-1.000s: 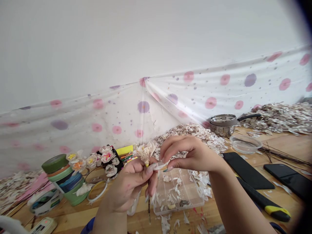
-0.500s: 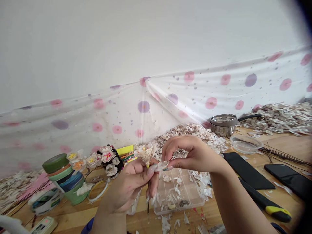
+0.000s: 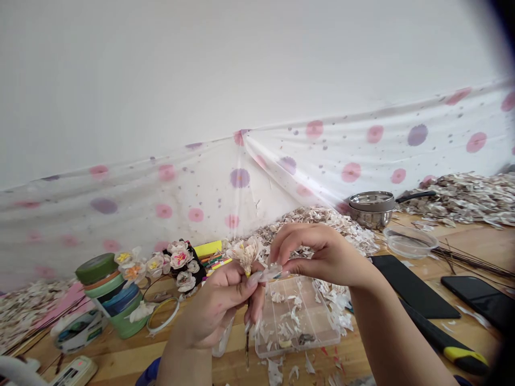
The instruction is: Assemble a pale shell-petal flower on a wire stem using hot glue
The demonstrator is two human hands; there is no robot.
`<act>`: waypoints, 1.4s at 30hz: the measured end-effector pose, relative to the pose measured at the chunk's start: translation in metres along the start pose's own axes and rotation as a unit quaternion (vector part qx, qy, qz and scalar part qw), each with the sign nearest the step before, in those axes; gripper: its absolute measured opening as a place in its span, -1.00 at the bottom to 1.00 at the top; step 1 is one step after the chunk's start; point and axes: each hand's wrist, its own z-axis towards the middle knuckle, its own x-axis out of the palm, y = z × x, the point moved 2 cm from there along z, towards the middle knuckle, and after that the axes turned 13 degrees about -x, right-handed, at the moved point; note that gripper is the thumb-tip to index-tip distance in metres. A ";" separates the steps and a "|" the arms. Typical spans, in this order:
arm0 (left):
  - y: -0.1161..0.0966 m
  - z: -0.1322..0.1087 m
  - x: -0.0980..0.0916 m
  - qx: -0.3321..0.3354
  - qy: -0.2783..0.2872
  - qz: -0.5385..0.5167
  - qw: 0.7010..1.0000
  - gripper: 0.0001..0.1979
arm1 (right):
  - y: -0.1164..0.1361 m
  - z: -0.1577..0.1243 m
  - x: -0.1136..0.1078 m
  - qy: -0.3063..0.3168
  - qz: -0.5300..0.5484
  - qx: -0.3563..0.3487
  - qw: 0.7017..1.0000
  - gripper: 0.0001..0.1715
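My left hand (image 3: 231, 297) is closed on the stem of a handmade flower (image 3: 246, 252), whose pale petals fan out upward above the thumb. The dark stem (image 3: 247, 346) runs down below the fingers. My right hand (image 3: 316, 254) pinches a thin whitish petal (image 3: 274, 272) between thumb and fingertips, just right of the flower. The petal's left end meets the tip of my left thumb. Below the hands lies a clear divided plastic box (image 3: 300, 343) with petal scraps in it.
Finished flowers (image 3: 180, 260) and stacked tape rolls (image 3: 115, 289) stand at left. Behind are heaps of dried petals (image 3: 462, 198) and metal bowls (image 3: 370, 210). At right lie a clear dish (image 3: 410, 242), a black phone (image 3: 478, 300), thin wires (image 3: 478, 260) and a black-yellow handled tool (image 3: 446, 338).
The view has shifted slightly, so everything sits a little lower and farther right. Both hands keep their hold; the petal's visible shape has changed a little between the fingertips.
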 end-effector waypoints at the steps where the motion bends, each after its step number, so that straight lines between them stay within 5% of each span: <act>1: 0.001 0.001 0.000 -0.002 -0.001 -0.002 1.000 -0.65 | 0.000 0.000 0.000 -0.001 -0.004 -0.001 1.000 -0.96; 13: 0.007 0.010 -0.002 -0.015 -0.013 0.017 1.000 -0.61 | -0.003 -0.001 0.002 -0.066 -0.029 -0.040 0.997 -0.92; 19: 0.009 0.009 0.009 -0.016 -0.027 0.057 0.998 -0.60 | 0.000 -0.001 0.002 -0.074 -0.078 0.028 0.994 -0.96; 28: 0.009 0.013 0.013 0.020 -0.173 0.082 0.981 -0.73 | -0.005 -0.007 -0.004 -0.105 -0.100 0.147 0.978 -0.92; 34: 0.013 0.019 0.006 -0.005 -0.291 0.219 0.931 -0.74 | 0.002 -0.005 -0.003 -0.111 -0.043 0.190 0.975 -0.89; 42: 0.016 0.020 0.008 -0.027 -0.291 0.252 0.922 -0.72 | -0.009 -0.002 0.014 -0.109 -0.129 0.232 0.958 -0.95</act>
